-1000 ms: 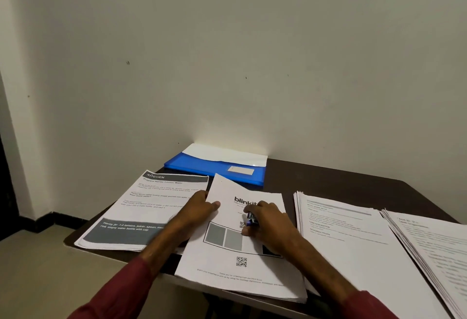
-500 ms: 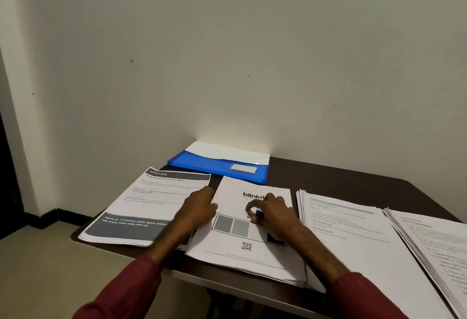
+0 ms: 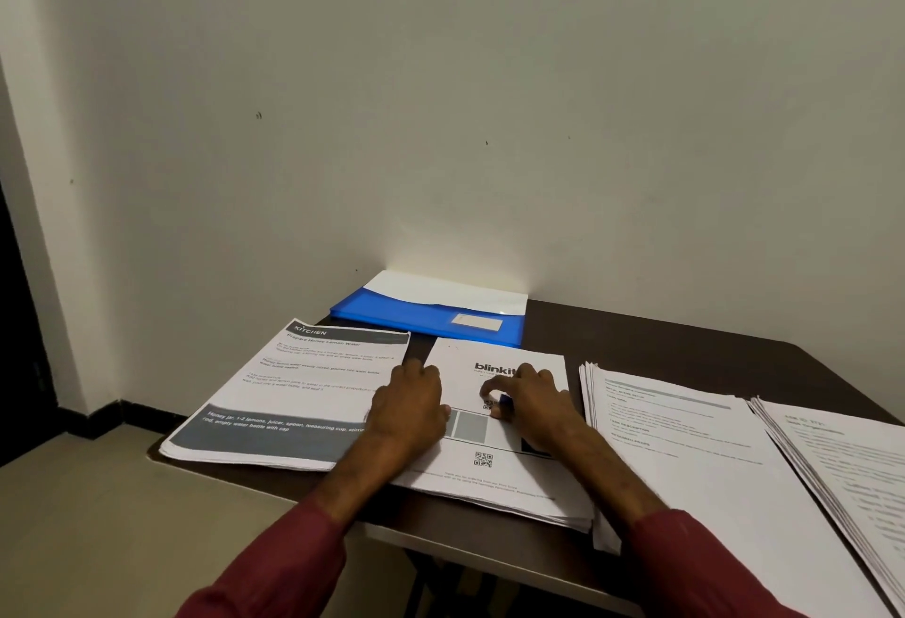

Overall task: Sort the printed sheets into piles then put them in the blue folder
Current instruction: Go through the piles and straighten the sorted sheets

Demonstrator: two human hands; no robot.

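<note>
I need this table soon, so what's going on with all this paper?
A person sorts printed sheets on a dark table. Both hands are on the middle pile, topped by a blinkit sheet: the left hand rests at its left edge, the right hand pinches a small blue object. A Kitchen pile lies to the left, a text pile and a second text pile to the right. The blue folder lies by the wall, white paper showing from it; the piles are not in it yet.
</note>
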